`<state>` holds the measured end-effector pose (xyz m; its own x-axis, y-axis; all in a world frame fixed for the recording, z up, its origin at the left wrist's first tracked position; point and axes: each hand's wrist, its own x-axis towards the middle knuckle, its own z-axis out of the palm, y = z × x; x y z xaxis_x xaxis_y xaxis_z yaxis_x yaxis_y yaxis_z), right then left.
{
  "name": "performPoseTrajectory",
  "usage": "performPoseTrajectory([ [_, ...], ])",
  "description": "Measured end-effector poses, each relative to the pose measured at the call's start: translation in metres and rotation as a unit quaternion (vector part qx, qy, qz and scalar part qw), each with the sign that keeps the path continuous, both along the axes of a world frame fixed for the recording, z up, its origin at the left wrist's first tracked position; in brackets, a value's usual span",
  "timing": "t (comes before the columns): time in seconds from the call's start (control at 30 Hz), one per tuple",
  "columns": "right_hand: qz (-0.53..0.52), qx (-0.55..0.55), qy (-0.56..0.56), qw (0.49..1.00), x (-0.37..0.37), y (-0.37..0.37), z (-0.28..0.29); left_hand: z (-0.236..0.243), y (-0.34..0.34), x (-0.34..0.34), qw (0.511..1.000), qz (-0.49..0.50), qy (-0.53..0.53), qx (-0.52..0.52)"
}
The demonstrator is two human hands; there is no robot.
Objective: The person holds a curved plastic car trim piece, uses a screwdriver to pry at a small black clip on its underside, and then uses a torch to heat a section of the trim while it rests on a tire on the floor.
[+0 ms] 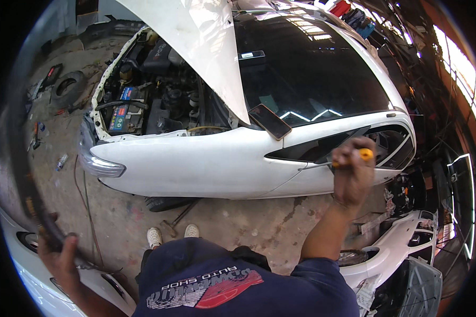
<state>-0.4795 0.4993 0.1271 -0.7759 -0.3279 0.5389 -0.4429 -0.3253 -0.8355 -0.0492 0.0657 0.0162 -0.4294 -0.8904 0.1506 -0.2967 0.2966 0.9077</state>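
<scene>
My right hand [353,177] is raised over the near side of a white car [211,162], closed round the yellow handle of a screwdriver [366,154]. Its thin metal shaft points left, towards the panel seam below the side window; whether the tip touches the car I cannot tell. At the far left, my left hand [63,264] grips a long, dark, curved strip [30,198] that rises along the edge of the view. What the strip belongs to does not show. A phone [270,122] lies at the windshield's lower near corner.
The car's hood [201,42] stands raised over the engine bay, where a battery [122,108] shows. A long-handled hammer [169,227] is on the floor by my shoes. A tire [69,89] lies at the far left, and white car bodywork [391,245] stands at the lower right.
</scene>
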Motion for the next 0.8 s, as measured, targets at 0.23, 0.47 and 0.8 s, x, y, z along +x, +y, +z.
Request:
performPoseTrajectory([
  [0.23,0.250,-0.242,0.009,0.937,0.069,-0.016,0.041,0.027,0.078,-0.110,0.957,-0.279,-0.074,-0.032],
  [0.47,0.269,-0.232,-0.037,0.934,0.102,-0.087,0.017,0.016,0.104,-0.127,0.918,-0.382,-0.098,-0.026],
  [0.8,0.223,-0.226,-0.023,0.948,0.093,-0.122,-0.012,0.011,0.122,-0.135,0.906,-0.412,-0.097,-0.033],
])
